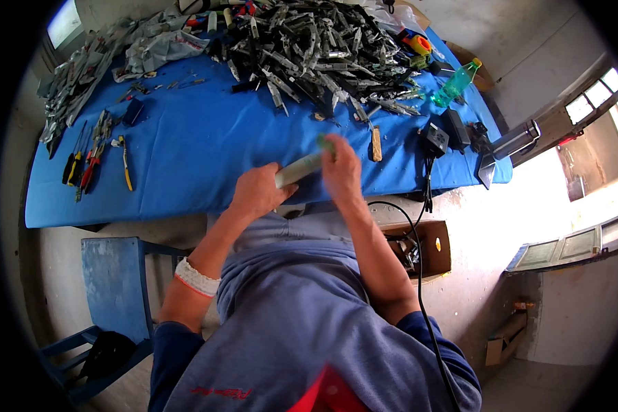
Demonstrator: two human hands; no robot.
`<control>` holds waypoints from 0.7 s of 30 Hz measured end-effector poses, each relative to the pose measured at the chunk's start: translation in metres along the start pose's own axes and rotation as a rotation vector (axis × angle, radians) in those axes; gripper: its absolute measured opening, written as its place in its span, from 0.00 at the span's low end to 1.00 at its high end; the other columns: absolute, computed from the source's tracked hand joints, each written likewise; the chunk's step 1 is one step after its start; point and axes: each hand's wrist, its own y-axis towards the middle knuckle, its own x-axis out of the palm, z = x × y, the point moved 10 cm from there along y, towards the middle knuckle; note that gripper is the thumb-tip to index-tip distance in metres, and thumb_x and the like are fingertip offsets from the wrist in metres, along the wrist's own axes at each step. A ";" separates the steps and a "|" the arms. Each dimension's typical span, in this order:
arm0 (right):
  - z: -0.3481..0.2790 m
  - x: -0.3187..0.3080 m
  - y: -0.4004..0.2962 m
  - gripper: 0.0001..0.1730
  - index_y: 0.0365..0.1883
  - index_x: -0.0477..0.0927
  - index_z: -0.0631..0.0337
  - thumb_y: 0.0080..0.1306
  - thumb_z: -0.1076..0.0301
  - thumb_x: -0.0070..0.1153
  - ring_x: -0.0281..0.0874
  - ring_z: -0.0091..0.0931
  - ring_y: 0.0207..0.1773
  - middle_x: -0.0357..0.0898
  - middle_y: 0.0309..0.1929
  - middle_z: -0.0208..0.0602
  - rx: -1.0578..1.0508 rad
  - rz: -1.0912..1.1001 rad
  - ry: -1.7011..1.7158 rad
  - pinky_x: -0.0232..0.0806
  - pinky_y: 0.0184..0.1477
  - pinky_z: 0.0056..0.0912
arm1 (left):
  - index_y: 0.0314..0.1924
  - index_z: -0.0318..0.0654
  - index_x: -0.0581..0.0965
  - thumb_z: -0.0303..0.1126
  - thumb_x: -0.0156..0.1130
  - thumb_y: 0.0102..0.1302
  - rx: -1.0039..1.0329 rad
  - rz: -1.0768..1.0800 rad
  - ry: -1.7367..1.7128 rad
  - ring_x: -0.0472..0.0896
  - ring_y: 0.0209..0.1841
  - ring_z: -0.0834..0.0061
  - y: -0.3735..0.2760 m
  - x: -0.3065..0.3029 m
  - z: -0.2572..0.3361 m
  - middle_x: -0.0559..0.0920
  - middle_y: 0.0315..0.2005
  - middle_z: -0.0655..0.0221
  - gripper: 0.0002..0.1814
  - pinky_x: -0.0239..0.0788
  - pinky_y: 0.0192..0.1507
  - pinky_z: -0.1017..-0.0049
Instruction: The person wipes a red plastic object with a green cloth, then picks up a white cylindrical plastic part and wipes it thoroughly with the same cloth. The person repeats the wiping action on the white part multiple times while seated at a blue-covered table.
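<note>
My left hand (260, 191) grips the near end of a pale, whitish-green cylinder (299, 170), perhaps a tube or roll, above the front edge of the blue-covered table (195, 175). At its far end is my right hand (341, 167), blurred, with its fingers closed on a small green piece (325, 144); whether that piece is joined to the cylinder I cannot tell. Beyond both hands lies a large heap of narrow black and grey electronic parts (309, 56). A flat tan stick (376, 144) rests to the right of my right hand.
Screwdrivers (73, 167), red-handled pliers (89, 172) and a yellow-handled tool (126, 164) lie at left, below grey plastic bags (159, 51). At right are a green bottle (456, 83), black power adapters (454, 129) and a metal cylinder (515, 140). A black cable (419, 268) hangs beside my right arm.
</note>
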 end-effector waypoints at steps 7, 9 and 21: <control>-0.085 0.012 -0.035 0.10 0.46 0.85 0.63 0.67 0.75 0.62 0.78 0.46 0.55 0.83 0.49 0.46 -0.195 -0.027 0.106 0.72 0.57 0.44 | 0.38 0.36 0.80 0.45 0.75 0.59 -0.055 0.179 0.004 0.85 0.36 0.45 -0.015 0.002 -0.004 0.86 0.29 0.50 0.20 0.76 0.38 0.52; -0.051 0.010 -0.020 0.11 0.46 0.86 0.62 0.66 0.75 0.63 0.78 0.46 0.54 0.83 0.48 0.46 -0.182 0.022 -0.002 0.72 0.56 0.45 | 0.37 0.36 0.80 0.45 0.75 0.59 -0.056 0.162 0.037 0.85 0.36 0.45 -0.014 0.003 0.001 0.86 0.29 0.50 0.20 0.76 0.38 0.53; -0.109 0.005 -0.054 0.13 0.47 0.86 0.63 0.64 0.78 0.64 0.78 0.45 0.49 0.83 0.48 0.43 -0.303 -0.060 0.062 0.72 0.50 0.45 | 0.37 0.38 0.78 0.45 0.75 0.59 -0.020 0.209 0.037 0.86 0.32 0.48 -0.025 0.013 -0.005 0.86 0.26 0.54 0.20 0.76 0.34 0.54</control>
